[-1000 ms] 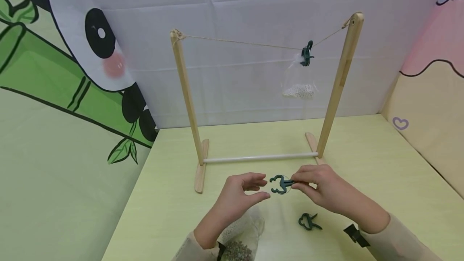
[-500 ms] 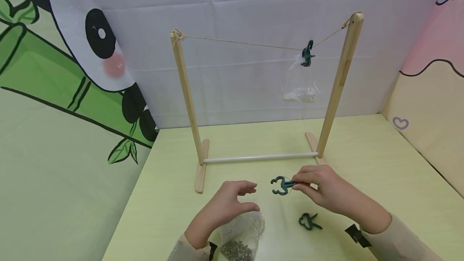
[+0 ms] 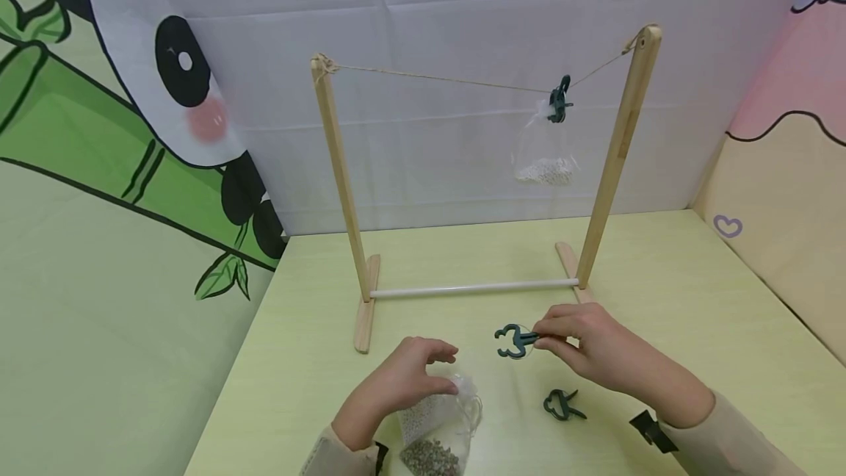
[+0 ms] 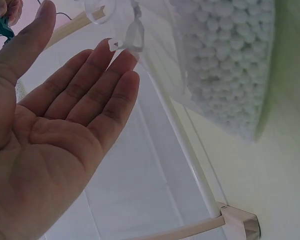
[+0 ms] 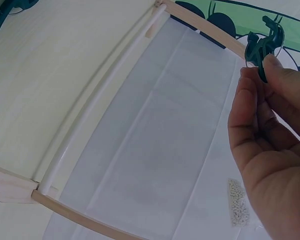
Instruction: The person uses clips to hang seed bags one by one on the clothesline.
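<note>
My right hand [image 3: 588,347] pinches a dark green plastic clip [image 3: 518,340] by its handles, above the table; its curved jaws point left and stand apart. In the right wrist view this clip [image 5: 264,44] sits between thumb and fingertips. My left hand [image 3: 393,384] hovers with relaxed fingers and an uncurled thumb, nothing in its palm. Beneath and beside it lie clear bags, one holding white beads [image 3: 418,417] and one holding grey-brown gravel [image 3: 431,456]. The left wrist view shows the white-bead bag [image 4: 225,60] close to the fingertips.
A wooden frame [image 3: 340,182] with a white bottom rod [image 3: 472,288] stands behind the hands. From its string [image 3: 443,79], a green clip [image 3: 559,100] holds up a bag of white beads [image 3: 546,170]. Another green clip [image 3: 563,405] lies on the table below the right hand.
My left hand has drawn away from the held clip, moving left and down toward the bags. My right hand keeps its pinch on the clip, almost still. The hanging bag sways slightly.
</note>
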Available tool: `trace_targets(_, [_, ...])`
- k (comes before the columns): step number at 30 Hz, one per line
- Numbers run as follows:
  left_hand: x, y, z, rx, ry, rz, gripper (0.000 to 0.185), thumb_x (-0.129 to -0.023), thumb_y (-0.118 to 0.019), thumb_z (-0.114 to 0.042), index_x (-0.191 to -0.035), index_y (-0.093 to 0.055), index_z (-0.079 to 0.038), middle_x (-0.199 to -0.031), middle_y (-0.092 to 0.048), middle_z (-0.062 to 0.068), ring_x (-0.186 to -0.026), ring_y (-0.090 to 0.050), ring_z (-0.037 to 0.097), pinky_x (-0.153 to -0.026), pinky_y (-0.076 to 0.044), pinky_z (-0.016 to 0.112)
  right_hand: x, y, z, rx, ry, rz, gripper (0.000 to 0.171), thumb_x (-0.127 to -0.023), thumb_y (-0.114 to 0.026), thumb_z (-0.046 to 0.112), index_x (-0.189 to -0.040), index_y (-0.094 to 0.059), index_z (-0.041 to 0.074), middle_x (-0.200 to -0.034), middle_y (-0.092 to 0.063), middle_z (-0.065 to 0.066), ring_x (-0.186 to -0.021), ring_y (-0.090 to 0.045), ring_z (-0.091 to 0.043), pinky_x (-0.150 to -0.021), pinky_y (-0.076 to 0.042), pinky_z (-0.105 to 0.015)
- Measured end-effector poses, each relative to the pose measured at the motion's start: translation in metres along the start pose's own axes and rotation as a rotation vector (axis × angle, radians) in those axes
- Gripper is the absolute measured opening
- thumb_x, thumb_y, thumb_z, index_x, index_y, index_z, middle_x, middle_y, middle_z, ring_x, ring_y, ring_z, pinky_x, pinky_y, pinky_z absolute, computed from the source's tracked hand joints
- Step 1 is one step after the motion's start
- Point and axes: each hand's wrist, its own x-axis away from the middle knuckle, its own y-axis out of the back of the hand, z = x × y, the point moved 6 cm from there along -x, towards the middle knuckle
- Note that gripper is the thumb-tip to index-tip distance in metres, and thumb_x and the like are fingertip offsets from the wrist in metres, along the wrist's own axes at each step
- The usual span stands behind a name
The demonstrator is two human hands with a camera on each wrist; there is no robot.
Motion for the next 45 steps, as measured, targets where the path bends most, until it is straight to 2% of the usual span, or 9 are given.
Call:
trace_targets(6, [0.001,-0.001,0.010,-0.008,0.023,0.030,0.048,-0.085,-0.085,-0.014,-0.126,-0.067,0.004,-0.118,-0.071,0.013,-0.113,-0.066,0.027,-0.096,-0.052,0.044,-0.001,-0.002,-0.001,-0.001,-0.014,0.016,0.022,-0.083,-0.079,-0.007,-0.097,-0.076,0.009,-0.091,-0.066,0.010,-0.075,-0.060,-0.001,-0.065,-0.050,-0.014])
trace_targets(12, [0.002,-0.006,0.017,-0.047,0.058,0.077,0.040,-0.083,-0.085,-0.010,-0.119,-0.071,0.003,-0.112,-0.072,0.010,-0.106,-0.068,0.022,-0.090,-0.054,0.034,-0.001,-0.003,-0.001,0.011,-0.027,0.031,0.020,-0.084,-0.079,-0.006,-0.097,-0.076,0.009,-0.091,-0.065,0.011,-0.075,-0.060,-0.001,-0.066,-0.049,-0.012])
trace_targets(17, [0.001,-0.010,0.023,-0.060,0.060,0.096,0.035,-0.082,-0.086,-0.009,-0.114,-0.074,0.000,-0.107,-0.073,0.005,-0.099,-0.067,0.014,-0.086,-0.054,0.031,0.000,-0.004,-0.002,0.004,-0.038,0.038,0.019,-0.085,-0.078,-0.005,-0.098,-0.076,0.009,-0.091,-0.065,0.011,-0.076,-0.061,-0.001,-0.067,-0.049,-0.012])
trace_targets(22, [0.000,-0.011,0.027,-0.089,0.040,0.090,0.033,-0.082,-0.087,-0.009,-0.112,-0.076,-0.002,-0.100,-0.072,-0.002,-0.089,-0.063,0.008,-0.080,-0.053,0.029,0.000,-0.004,-0.001,-0.003,-0.036,0.031,0.019,-0.084,-0.079,-0.006,-0.097,-0.076,0.009,-0.091,-0.065,0.011,-0.075,-0.061,-0.001,-0.067,-0.049,-0.013])
trace_targets(25, [-0.001,-0.012,0.027,-0.094,0.029,0.089,0.028,-0.081,-0.086,-0.007,-0.108,-0.078,-0.004,-0.088,-0.068,-0.008,-0.077,-0.056,0.005,-0.072,-0.051,0.027,0.000,-0.004,-0.001,-0.002,-0.035,0.034,0.019,-0.084,-0.079,-0.006,-0.097,-0.076,0.008,-0.091,-0.065,0.011,-0.076,-0.061,-0.001,-0.067,-0.050,-0.013])
trace_targets(30, [-0.002,-0.011,0.025,-0.089,0.011,0.078,0.003,-0.087,-0.079,-0.004,-0.088,-0.079,-0.008,-0.071,-0.060,-0.012,-0.062,-0.047,0.004,-0.059,-0.044,0.023,0.000,-0.004,-0.002,0.000,-0.044,0.041,0.019,-0.085,-0.078,-0.006,-0.098,-0.076,0.009,-0.091,-0.065,0.010,-0.076,-0.062,-0.002,-0.067,-0.050,-0.013])
trace_targets(34, [-0.002,-0.007,0.025,-0.095,-0.011,0.038,0.014,-0.091,-0.075,-0.006,-0.079,-0.075,-0.012,-0.072,-0.062,-0.013,-0.064,-0.051,0.003,-0.061,-0.047,0.024,0.000,-0.004,-0.001,0.006,-0.040,0.034,0.020,-0.084,-0.078,-0.006,-0.098,-0.076,0.009,-0.091,-0.066,0.011,-0.075,-0.061,-0.001,-0.066,-0.050,-0.013])
trace_targets(38, [0.001,0.000,0.024,-0.093,-0.035,0.019,0.014,-0.092,-0.075,-0.007,-0.080,-0.074,-0.013,-0.075,-0.063,-0.013,-0.066,-0.053,0.004,-0.064,-0.048,0.025,-0.001,-0.002,-0.002,0.006,-0.025,0.019,0.016,-0.087,-0.077,-0.003,-0.098,-0.076,0.009,-0.091,-0.066,0.010,-0.075,-0.061,-0.001,-0.065,-0.049,-0.013])
trace_targets(45, [0.005,0.008,0.023,-0.065,-0.047,-0.001,0.011,-0.091,-0.076,-0.008,-0.082,-0.075,-0.014,-0.075,-0.063,-0.014,-0.065,-0.054,0.003,-0.062,-0.048,0.024,-0.002,0.000,-0.002,0.022,-0.017,0.003,0.025,-0.081,-0.080,-0.008,-0.098,-0.076,0.010,-0.091,-0.066,0.010,-0.074,-0.061,-0.001,-0.065,-0.049,-0.014])
